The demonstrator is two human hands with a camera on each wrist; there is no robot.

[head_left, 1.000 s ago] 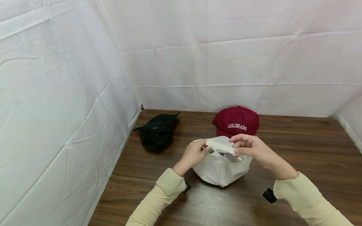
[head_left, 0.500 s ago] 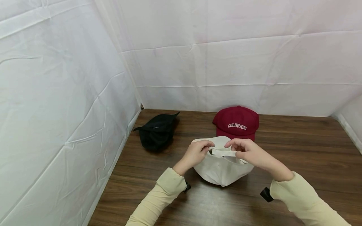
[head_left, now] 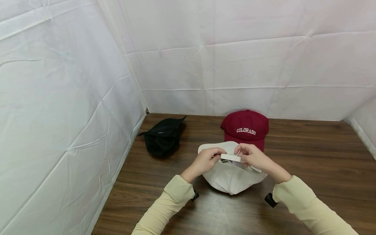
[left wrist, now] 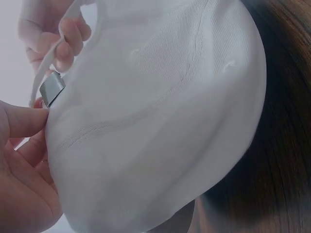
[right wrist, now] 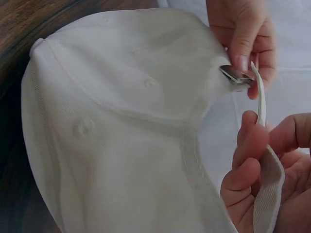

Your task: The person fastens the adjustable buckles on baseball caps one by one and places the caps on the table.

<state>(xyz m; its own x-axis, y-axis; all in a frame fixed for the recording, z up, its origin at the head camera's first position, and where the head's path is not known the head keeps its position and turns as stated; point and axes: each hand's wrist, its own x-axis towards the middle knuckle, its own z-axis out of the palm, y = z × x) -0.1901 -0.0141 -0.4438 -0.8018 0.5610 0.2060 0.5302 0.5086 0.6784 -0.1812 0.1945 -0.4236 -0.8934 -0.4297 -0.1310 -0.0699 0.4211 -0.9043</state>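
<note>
A cream baseball cap (head_left: 232, 179) sits on the table, its rear opening and back strap (head_left: 230, 158) turned upward between the hands. My left hand (head_left: 205, 160) pinches the cap's edge beside a metal buckle (right wrist: 236, 76), thumb on top in the right wrist view. My right hand (head_left: 257, 159) holds the cream strap, which runs between thumb and curled fingers in the right wrist view. The strap's free end points toward the buckle, close by the left fingertips. In the left wrist view, the buckle (left wrist: 52, 89) stands out at the cap's edge, between both hands.
Behind the cream cap sits a dark red cap (head_left: 246, 127) lettered COLORADO, partly overlapped by it. A black cap (head_left: 163, 137) lies to the left on the dark wooden table (head_left: 317, 150). White sheets (head_left: 249, 65) enclose the back and sides.
My right hand has shifted left, closer to the left hand. The strap, slanted and stretched between both hands earlier, now shows shorter and nearly level. The cap tilts slightly; the other caps stay put.
</note>
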